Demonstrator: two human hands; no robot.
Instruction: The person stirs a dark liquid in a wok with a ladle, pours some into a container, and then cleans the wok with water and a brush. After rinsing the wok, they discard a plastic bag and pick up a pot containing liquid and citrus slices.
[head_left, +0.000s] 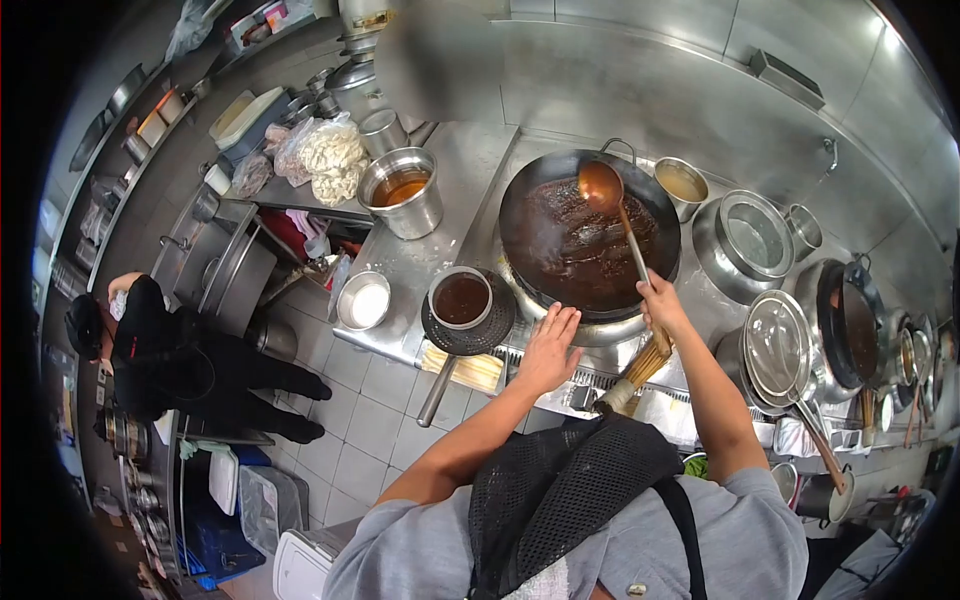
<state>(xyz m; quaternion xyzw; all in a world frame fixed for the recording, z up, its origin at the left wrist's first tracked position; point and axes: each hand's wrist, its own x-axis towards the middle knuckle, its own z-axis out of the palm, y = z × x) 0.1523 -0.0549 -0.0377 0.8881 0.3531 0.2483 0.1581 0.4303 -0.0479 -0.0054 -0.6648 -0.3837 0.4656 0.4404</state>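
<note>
The ladle (pixel 600 187) has a rounded, shiny copper-coloured bowl and a long, pale shaft; it is over the wok (pixel 520 190), its bowl just past the pan's twelve o'clock and its handle running toward five. The right grip (pixel 658 303) is clamped on that handle. Beneath, the dark sauce (pixel 570 265) is glossy reddish-brown, streaked with lighter froth. The left grip (pixel 548 350) is spread flat and holds nothing, by the wok's seven o'clock rim; whether it touches, I cannot tell. Outward from the wok, a bamboo brush (pixel 645 370) lies at five o'clock, a perforated skimmer (pixel 493 327) bearing a sauce bowl (pixel 462 299) at eight, a steel pot (pixel 408 215) of amber liquid on the table (pixel 470 165) at ten, and a small pot (pixel 682 186) of yellowish liquid at two.
</note>
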